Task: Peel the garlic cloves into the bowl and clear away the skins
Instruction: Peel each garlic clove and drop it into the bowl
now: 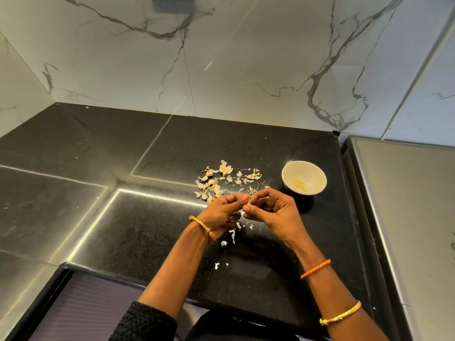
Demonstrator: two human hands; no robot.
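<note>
Single head-worn wide-angle camera looking forward and down, close over black countertop (123, 230) (edges bending), facing marble backsplash (246, 70) at corner.

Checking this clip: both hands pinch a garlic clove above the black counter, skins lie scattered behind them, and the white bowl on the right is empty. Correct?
Not quite. In the head view the white bowl is not empty: a few peeled cloves lie in it. The rest holds: left hand and right hand pinch a garlic clove, skins scattered behind.
</note>
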